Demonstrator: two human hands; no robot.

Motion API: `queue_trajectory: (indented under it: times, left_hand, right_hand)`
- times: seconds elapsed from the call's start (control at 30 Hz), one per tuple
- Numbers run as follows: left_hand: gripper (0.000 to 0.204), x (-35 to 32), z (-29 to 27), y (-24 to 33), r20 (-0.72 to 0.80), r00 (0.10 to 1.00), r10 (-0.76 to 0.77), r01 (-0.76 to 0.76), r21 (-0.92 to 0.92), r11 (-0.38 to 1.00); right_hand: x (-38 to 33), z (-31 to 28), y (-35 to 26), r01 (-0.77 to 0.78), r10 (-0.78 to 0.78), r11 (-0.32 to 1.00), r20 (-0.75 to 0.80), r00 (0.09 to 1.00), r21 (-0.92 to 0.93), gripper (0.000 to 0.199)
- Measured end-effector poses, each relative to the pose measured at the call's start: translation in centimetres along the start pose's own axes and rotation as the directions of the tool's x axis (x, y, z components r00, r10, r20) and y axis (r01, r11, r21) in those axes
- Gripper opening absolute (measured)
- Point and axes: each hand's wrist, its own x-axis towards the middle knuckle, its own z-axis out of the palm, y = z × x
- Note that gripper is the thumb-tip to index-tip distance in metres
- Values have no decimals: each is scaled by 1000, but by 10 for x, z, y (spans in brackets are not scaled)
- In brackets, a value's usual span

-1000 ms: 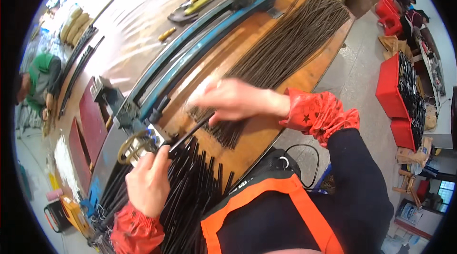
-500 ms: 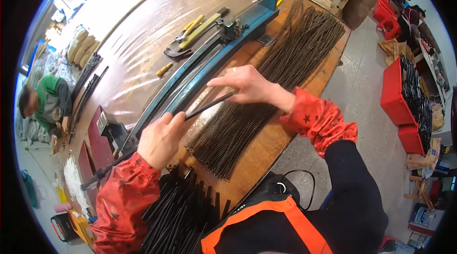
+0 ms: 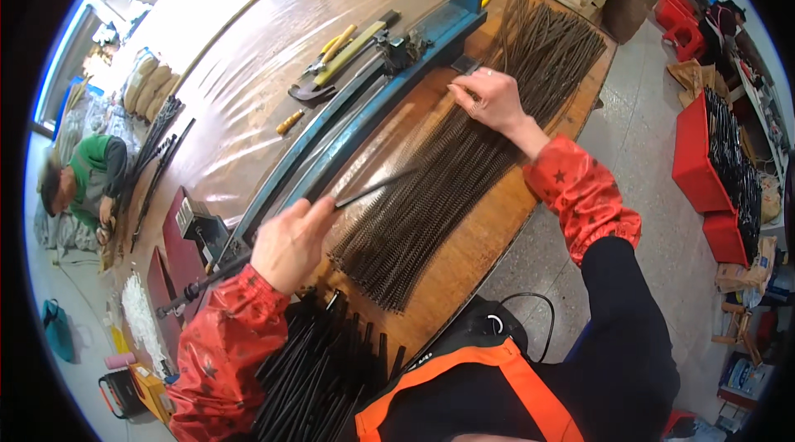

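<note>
My left hand [image 3: 286, 245] is closed around a thin black rod [image 3: 377, 188] whose far end points up and right over the springs; its thicker lower end sticks out behind the hand. A long bundle of dark coil springs [image 3: 406, 235] lies on the wooden table. Above the upper part of that bundle is my right hand [image 3: 494, 104], fingers curled and pinched together. Whether a spring is between those fingertips I cannot make out. A blue metal rail fixture [image 3: 348, 136] runs diagonally just beyond both hands.
Black tubes [image 3: 319, 367] are heaped near my body. On the plastic-covered tabletop lie a hammer [image 3: 311, 94], a yellow-handled tool [image 3: 352, 57] and a small wooden handle [image 3: 290, 122]. A person in green [image 3: 87, 173] works at the far left. Red bins of black rods [image 3: 696, 152] stand right.
My right hand has left the rod and moved up and right over the springs. My left hand still grips the rod and has hardly moved.
</note>
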Motion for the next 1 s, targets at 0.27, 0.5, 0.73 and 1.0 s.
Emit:
queue_trajectory:
  times: [0.27, 0.5, 0.73, 1.0]
  left_hand:
    - [15, -1, -1, 4, 17, 1000, -17, 16, 52, 999]
    - [21, -31, -2, 2, 67, 998, -2, 0, 23, 1000]
    - [22, -48, -4, 7, 165, 986, -16, 10, 36, 999]
    - [22, -40, -10, 21, 151, 987, 46, -38, -54, 998]
  right_hand:
    - [-8, 13, -42, -87, 84, 995, 55, 995, 55, 12]
    - [-16, -1, -159, 49, -246, 791, 243, 938, 610, 45]
    - [10, -26, -142, 224, -260, 806, -12, 966, 548, 36]
    - [144, 19, 99, -313, 228, 923, -336, 914, -223, 42]
